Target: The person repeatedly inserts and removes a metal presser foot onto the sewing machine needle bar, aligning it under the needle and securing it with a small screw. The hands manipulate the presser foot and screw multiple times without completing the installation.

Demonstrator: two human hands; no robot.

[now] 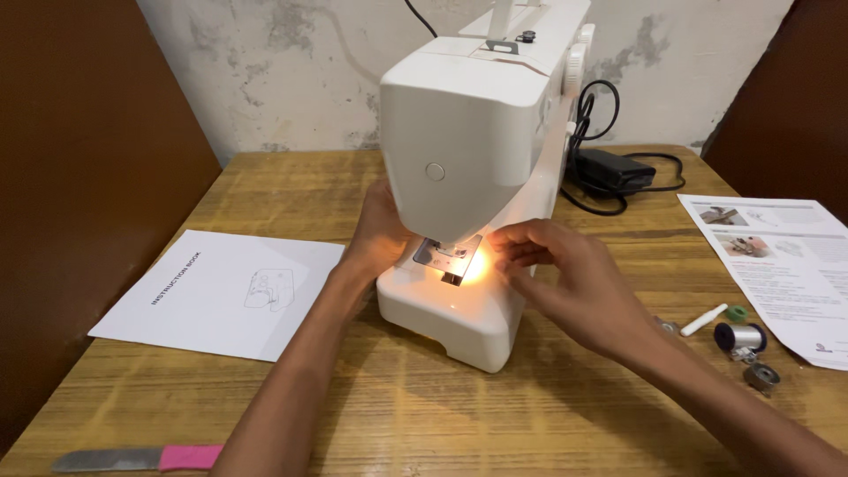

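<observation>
Wooden tabletop (424,415), yellowish grain, worn. At the near left edge lies a flat metal tool with a pink handle (137,458), its handle partly cut off by the forearm. Left side: a white instruction sheet (221,291) with a line drawing, lying flat, near the left edge. Right side near the right edge: a grey thread spool (740,336), a small metal bobbin case (761,377) just beside it, a white pin with a green cap (711,318), and a second printed sheet (786,265), cut off by the frame.

Centre: white sewing machine (477,159), end-on to the camera, its lamp glowing over the metal needle plate (444,256). Left hand (375,238) rests against the machine's left side by the needle plate; its fingers are hidden behind the body, so cannot tell how they stand. Right hand (552,265) sits at the right of the needle area, fingers (508,240) pinched together near the lamp; glare hides whatever is between them.

Far right corner: black power pedal (614,170) with looped cable. Behind it a patchy plastered wall (265,71); dark brown panels (88,177) flank both sides.
</observation>
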